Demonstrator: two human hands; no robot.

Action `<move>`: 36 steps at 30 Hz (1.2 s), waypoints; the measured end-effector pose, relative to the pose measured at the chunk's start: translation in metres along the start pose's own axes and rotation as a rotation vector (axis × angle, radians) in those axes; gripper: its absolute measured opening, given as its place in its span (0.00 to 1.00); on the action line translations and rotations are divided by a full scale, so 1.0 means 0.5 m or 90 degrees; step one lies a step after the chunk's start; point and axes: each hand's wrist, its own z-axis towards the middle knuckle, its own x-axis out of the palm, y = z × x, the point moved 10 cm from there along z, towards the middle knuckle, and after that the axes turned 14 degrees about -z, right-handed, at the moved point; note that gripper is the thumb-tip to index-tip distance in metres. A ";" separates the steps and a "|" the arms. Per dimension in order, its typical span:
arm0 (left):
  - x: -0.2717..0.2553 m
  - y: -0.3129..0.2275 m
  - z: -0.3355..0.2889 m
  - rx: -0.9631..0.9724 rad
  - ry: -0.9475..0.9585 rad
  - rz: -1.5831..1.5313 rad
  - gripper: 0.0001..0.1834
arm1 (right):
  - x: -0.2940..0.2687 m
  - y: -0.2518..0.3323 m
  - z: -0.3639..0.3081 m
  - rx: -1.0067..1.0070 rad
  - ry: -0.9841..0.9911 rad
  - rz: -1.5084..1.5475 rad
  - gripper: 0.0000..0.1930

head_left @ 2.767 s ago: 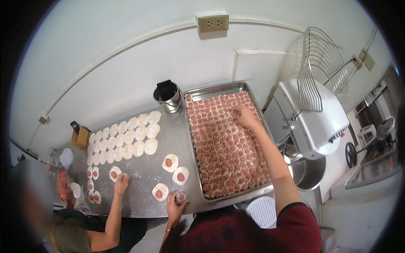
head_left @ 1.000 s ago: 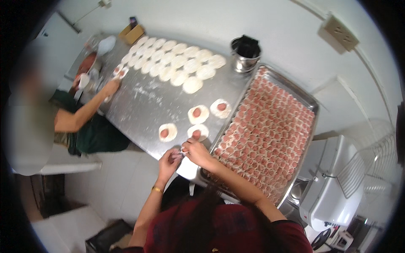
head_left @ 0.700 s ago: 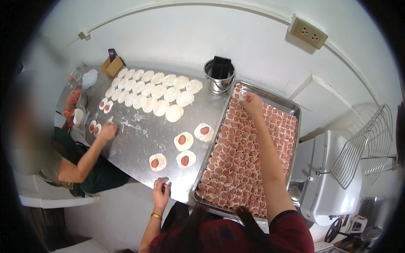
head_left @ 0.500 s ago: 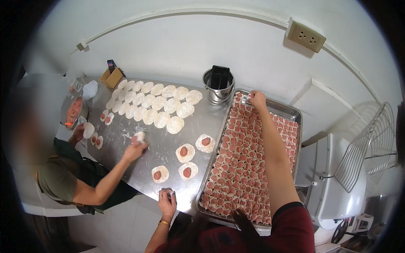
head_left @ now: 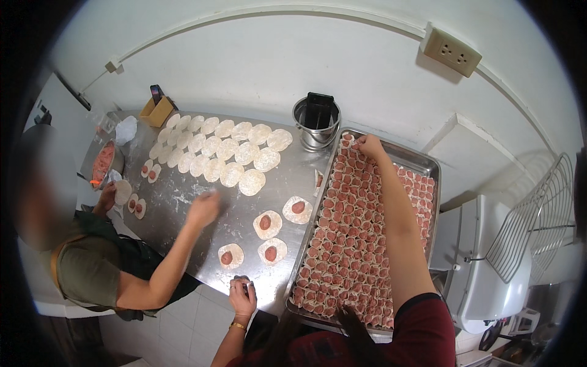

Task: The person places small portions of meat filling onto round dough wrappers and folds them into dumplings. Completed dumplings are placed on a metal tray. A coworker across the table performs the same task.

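Note:
My right hand reaches over the far end of a large metal tray, its fingers pinched on a small dumpling at the far-left corner. Tight rows of open-topped dumplings with pink meat fill most of the tray. At the table's near edge, my left hand is curled round a small dark thing that I cannot make out. Beyond it lie several round wrappers, each with a lump of meat. One more meat-topped wrapper rests against the tray's left side.
A co-worker's hand hovers over the steel table; their other hand holds a wrapper. Rows of plain wrappers lie at the back. A metal bucket stands behind the tray; a bowl of meat filling is far left.
A meat-topped wrapper now lies against the tray's left side. The co-worker's hand, which held a wrapper with meat, has risen slightly and is empty. My right hand has shifted slightly nearer; my left stays put.

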 end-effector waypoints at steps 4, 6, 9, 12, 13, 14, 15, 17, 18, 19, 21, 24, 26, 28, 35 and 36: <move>0.003 0.013 -0.003 -0.031 0.008 -0.012 0.08 | 0.000 -0.004 0.003 0.014 -0.021 0.010 0.10; 0.008 0.006 0.001 -0.026 0.015 -0.019 0.07 | 0.007 -0.029 0.016 0.014 -0.066 -0.023 0.10; 0.004 0.001 0.001 -0.003 0.010 -0.006 0.07 | 0.019 -0.017 0.020 -0.002 -0.051 -0.082 0.10; 0.004 0.012 -0.004 -0.001 0.009 0.019 0.08 | 0.007 -0.007 0.008 0.014 -0.049 -0.055 0.10; 0.004 0.012 -0.006 -0.005 0.007 0.021 0.08 | 0.001 -0.009 0.005 0.026 -0.057 -0.031 0.10; 0.004 0.013 -0.006 -0.008 0.006 0.023 0.08 | -0.001 -0.010 0.004 0.031 -0.050 -0.039 0.11; 0.005 0.012 -0.005 -0.004 0.007 0.019 0.08 | -0.004 -0.010 0.005 0.035 -0.043 -0.046 0.11; 0.007 0.010 -0.002 0.005 0.009 0.011 0.08 | -0.001 -0.008 0.010 0.022 -0.027 -0.058 0.12; 0.008 0.012 -0.002 0.001 0.012 0.009 0.08 | 0.003 -0.005 0.013 0.006 -0.019 -0.063 0.11; 0.010 0.014 -0.002 -0.003 0.015 0.006 0.08 | 0.008 -0.004 0.015 -0.011 -0.012 -0.068 0.11; 0.009 0.013 -0.001 -0.008 0.018 0.006 0.07 | 0.009 -0.004 0.015 0.003 -0.020 -0.062 0.11; 0.007 -0.002 0.001 -0.007 0.021 0.005 0.06 | -0.004 -0.008 0.008 0.017 -0.063 -0.066 0.11; 0.003 -0.016 0.004 -0.010 0.022 0.004 0.06 | -0.009 -0.013 0.007 0.039 -0.070 -0.073 0.11; 0.004 -0.009 0.001 0.000 0.020 0.003 0.06 | -0.005 -0.022 0.010 0.079 -0.043 -0.080 0.11; 0.020 0.009 -0.002 0.035 0.030 -0.002 0.07 | 0.022 -0.038 0.033 0.033 -0.031 -0.088 0.21; 0.016 0.004 -0.006 0.038 0.034 -0.003 0.06 | 0.020 -0.026 0.030 0.021 -0.042 -0.098 0.14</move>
